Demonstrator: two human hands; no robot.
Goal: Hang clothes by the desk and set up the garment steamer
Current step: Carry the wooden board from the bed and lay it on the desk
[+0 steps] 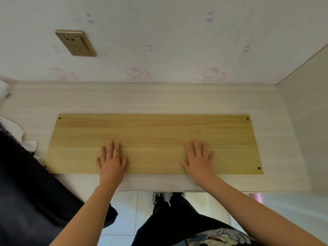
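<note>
On the pale wood-grain bench (159, 98), head view: one rectangular yellow wooden board (154, 132), lying flat, long axis running left to right, parallel to the bench's near edge and to the wall behind. Its surface shows light horizontal grain; small dark holes sit near the corners, three plainly visible, the near-left one half hidden. The board's near edge lies just inside the bench's front edge.

Left hand (111, 160): palm down, fingers straight and slightly spread, resting flat on the board left of centre, grasping nothing. Right hand (198, 160): likewise flat, fingers spread, pressing on the board right of centre, grasping nothing. Both are well apart from each other, wrists over the board's near edge.

Dark garment (26, 189): draped at the left, overlapping the bench's left end and touching the board's near-left corner. White cloth (16, 132) lies just beyond it.

Wall: patterned wallpaper (177, 50) with pink cartoon cats; a brass-coloured socket plate (75, 43) at upper left.

Below the bench: tiled floor (124, 206), dark trousers (174, 215) and shoes.
</note>
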